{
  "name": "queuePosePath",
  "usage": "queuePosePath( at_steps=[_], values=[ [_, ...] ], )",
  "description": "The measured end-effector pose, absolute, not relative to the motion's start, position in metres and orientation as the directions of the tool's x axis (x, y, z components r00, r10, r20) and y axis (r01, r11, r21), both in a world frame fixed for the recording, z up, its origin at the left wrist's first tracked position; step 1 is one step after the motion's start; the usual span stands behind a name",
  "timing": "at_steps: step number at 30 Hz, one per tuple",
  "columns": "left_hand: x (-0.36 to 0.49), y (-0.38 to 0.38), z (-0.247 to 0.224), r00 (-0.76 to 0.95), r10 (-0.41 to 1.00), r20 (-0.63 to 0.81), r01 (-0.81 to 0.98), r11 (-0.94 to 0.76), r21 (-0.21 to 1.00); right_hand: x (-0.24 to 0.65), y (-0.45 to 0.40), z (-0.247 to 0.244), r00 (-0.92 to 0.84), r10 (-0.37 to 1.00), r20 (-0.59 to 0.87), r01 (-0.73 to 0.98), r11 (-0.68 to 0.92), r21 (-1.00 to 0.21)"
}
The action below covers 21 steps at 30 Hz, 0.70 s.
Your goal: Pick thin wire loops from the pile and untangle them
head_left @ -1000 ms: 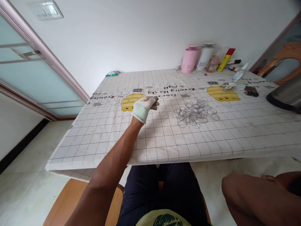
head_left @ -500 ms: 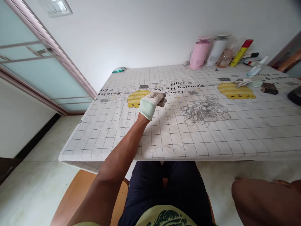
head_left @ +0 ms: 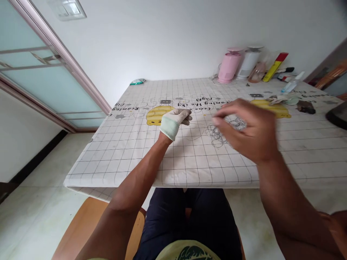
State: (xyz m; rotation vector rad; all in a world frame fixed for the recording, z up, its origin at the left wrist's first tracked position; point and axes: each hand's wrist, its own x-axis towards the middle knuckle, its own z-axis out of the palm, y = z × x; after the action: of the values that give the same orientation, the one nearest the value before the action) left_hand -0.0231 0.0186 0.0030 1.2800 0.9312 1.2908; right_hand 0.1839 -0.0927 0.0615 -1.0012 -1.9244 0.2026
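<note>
At your 11 o'clock, a green packet (head_left: 137, 81) lies at the table's (head_left: 114, 159) far edge. Your gloved left hand (head_left: 176, 121) has its fingers drawn together; you cannot tell whether they grip the faint thin loop (head_left: 202, 133) beside them. The tangled wire pile (head_left: 215, 134) lies on the cloth at that hand's 3 o'clock. A pink device (head_left: 230, 68) stands at your 1 o'clock. Your bare right hand (head_left: 248, 130), blurred, partly hides the pile, thumb and forefinger curved; its grip is unclear.
</note>
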Motion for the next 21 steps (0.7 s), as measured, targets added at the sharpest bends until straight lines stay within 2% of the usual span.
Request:
queuePosePath(
  at_steps=[4, 6, 9, 15, 21],
  values=[
    [-0.024, 0.017, 0.006, 0.112, 0.977, 0.182, -0.122, -0.169, 0.978, 0.182, -0.053, 0.030, -0.434, 0.656, 0.618, 0.744, 0.647, -0.165],
    [-0.024, 0.016, 0.008, 0.122, 0.976, 0.181, -0.116, -0.167, 0.979, 0.180, -0.039, 0.011, -0.463, 0.662, 0.589, 0.764, 0.636, -0.114],
    [-0.024, 0.013, 0.010, 0.142, 0.973, 0.185, -0.111, -0.170, 0.979, 0.176, -0.032, -0.006, -0.437, 0.658, 0.613, 0.764, 0.631, -0.132],
    [-0.025, 0.012, 0.008, 0.171, 0.969, 0.176, -0.104, -0.160, 0.982, 0.172, -0.034, -0.010, -0.405, 0.665, 0.628, 0.740, 0.642, -0.202],
    [-0.025, 0.013, 0.004, 0.250, 0.943, 0.221, -0.097, -0.203, 0.974, 0.173, -0.034, -0.017, -0.417, 0.651, 0.634, 0.746, 0.644, -0.170]
  ],
)
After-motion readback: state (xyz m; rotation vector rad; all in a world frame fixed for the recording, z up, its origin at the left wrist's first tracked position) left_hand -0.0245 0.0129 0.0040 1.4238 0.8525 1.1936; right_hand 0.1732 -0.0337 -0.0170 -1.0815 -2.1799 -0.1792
